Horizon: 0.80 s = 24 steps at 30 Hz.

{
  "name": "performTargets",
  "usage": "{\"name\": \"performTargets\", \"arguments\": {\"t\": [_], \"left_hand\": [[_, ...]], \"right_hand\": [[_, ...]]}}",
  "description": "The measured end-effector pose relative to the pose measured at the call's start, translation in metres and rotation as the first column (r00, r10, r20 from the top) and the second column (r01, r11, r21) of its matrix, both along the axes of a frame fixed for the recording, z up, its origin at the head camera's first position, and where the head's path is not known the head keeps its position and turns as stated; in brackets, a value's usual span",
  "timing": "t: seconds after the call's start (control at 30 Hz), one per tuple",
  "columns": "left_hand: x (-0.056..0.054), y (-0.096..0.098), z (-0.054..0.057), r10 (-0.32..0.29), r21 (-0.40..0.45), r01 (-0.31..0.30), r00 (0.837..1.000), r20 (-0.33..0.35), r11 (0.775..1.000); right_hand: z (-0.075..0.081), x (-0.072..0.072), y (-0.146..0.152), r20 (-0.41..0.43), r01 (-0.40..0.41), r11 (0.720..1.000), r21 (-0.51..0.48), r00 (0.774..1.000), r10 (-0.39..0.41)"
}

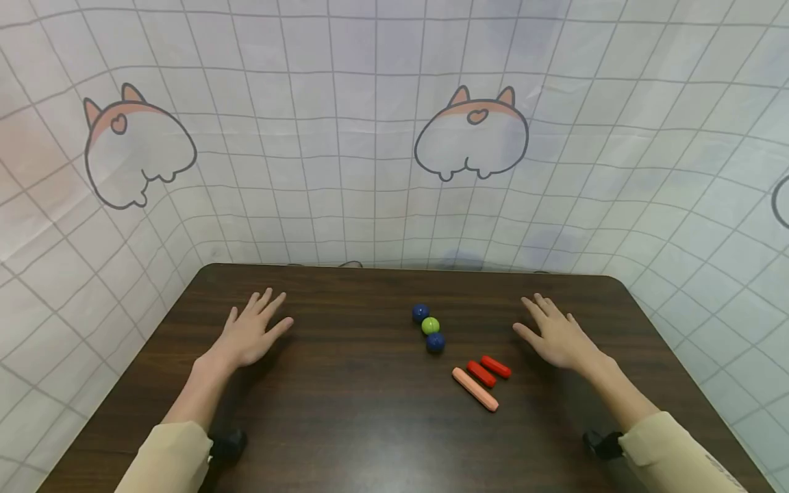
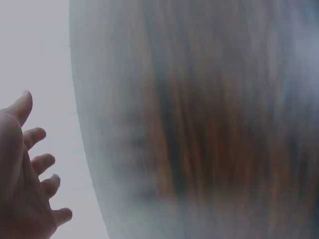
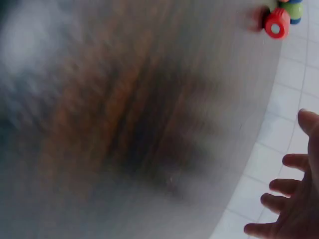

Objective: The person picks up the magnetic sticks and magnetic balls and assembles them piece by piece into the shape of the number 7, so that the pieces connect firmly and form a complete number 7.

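On the left side of a dark wooden table, my left hand (image 1: 248,334) is spread with its fingers straight and holds nothing. Over the right side, my right hand (image 1: 561,339) is likewise spread and empty. Nearest to the right hand lie two short red sticks, one (image 1: 496,367) beside the other (image 1: 481,374), and a longer pale orange stick (image 1: 474,389). Left of that hand, a blue ball (image 1: 420,313), a green ball (image 1: 430,326) and another blue ball (image 1: 435,342) form a slanting row. The right wrist view catches a red stick (image 3: 277,23) end-on at its top edge.
The dark table (image 1: 345,424) has rounded far corners. A white gridded curtain (image 1: 370,137) with cartoon animal drawings hangs behind it and along both sides. Black straps (image 1: 228,445) sit at the cuffs of both pale sleeves.
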<state>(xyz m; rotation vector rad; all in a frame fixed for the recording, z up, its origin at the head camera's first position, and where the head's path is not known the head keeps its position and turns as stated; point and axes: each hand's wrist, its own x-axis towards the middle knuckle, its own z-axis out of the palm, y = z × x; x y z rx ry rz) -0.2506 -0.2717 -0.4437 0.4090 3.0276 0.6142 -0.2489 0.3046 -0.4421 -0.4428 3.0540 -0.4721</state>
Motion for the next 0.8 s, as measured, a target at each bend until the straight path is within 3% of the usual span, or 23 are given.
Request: {"name": "performTargets", "arguments": {"t": [0.2, 0.4, 0.57, 0.8], "left_hand": [[0.004, 0.019, -0.006, -0.086, 0.214, 0.080, 0.996, 0.022, 0.974], [0.004, 0.038, -0.009, -0.107, 0.346, 0.093, 0.994, 0.022, 0.934], [0.003, 0.051, -0.015, -0.100, 0.400, 0.074, 0.994, 0.044, 0.913], [0.000, 0.079, -0.012, -0.049, 0.482, -0.006, 0.994, 0.100, 0.876]], "right_hand": [[0.001, 0.013, -0.011, -0.074, -0.079, 0.991, -0.104, 0.995, 0.072], [0.002, 0.020, -0.020, -0.086, -0.144, 0.963, -0.229, 0.988, 0.128], [0.004, 0.027, -0.027, -0.027, -0.174, 0.943, -0.283, 0.984, 0.174], [0.005, 0.032, -0.032, 0.028, -0.182, 0.932, -0.315, 0.979, 0.200]]}}
